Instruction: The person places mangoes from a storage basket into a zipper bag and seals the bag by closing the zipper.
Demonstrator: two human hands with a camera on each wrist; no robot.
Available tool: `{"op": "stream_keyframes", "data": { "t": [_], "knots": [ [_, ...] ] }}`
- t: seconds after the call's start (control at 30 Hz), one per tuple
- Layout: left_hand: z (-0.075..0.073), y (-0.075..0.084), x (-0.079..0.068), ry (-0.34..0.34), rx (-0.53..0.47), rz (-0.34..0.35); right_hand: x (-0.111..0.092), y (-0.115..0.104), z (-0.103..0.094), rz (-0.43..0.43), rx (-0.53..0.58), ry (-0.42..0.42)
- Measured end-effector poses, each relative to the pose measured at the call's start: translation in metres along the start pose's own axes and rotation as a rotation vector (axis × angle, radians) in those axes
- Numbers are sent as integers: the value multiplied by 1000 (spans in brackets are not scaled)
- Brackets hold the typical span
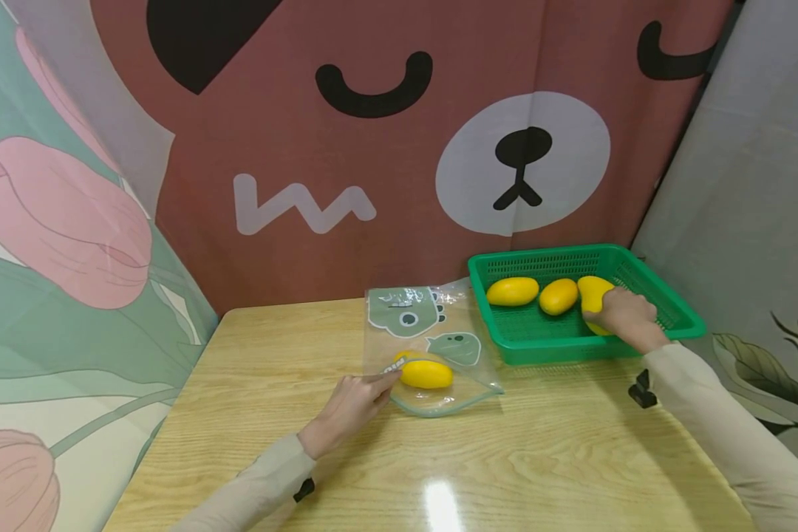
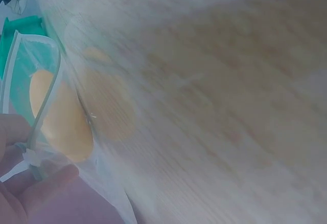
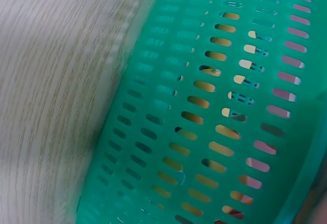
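Plainly, the left hand (image 1: 349,408) pinches the edge of a clear zip bag (image 1: 399,318) left of the green basket (image 1: 572,351); at least one yellow mango (image 1: 428,374) is already bagged. Within the basket, the right hand (image 1: 626,314) grips another mango (image 1: 592,290); two more mangoes (image 1: 513,292) (image 1: 559,297) lie there, not yet bagged.

From the head view I see a bear backdrop (image 1: 372,148) behind the table (image 1: 519,451), flanked by a tulip curtain (image 1: 73,295) and a leaf-print grey curtain (image 1: 751,207).
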State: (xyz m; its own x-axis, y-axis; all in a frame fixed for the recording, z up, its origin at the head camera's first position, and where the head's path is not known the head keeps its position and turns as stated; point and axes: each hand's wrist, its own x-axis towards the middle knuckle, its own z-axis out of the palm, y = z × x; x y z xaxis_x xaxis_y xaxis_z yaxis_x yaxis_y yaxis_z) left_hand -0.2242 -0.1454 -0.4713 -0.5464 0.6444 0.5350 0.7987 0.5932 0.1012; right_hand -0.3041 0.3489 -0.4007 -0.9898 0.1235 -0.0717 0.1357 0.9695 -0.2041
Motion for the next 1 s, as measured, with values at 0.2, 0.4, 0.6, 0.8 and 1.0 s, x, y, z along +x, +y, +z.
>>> {"op": "stream_keyframes", "data": {
  "t": [0.2,0.4,0.6,0.8,1.0],
  "knots": [
    [1,0,0,6,6,6,-1,0,0,-21,-6,14],
    [0,0,1,16,-4,10,-3,-2,-1,-23,7,36],
    [-1,0,1,4,-2,-2,-5,-4,-2,-35,7,68],
    [-1,1,1,-14,-15,-17,-7,-5,-3,-51,-10,95],
    [1,-1,1,23,-2,11,-7,-5,-2,-55,-16,107]
  ]
}}
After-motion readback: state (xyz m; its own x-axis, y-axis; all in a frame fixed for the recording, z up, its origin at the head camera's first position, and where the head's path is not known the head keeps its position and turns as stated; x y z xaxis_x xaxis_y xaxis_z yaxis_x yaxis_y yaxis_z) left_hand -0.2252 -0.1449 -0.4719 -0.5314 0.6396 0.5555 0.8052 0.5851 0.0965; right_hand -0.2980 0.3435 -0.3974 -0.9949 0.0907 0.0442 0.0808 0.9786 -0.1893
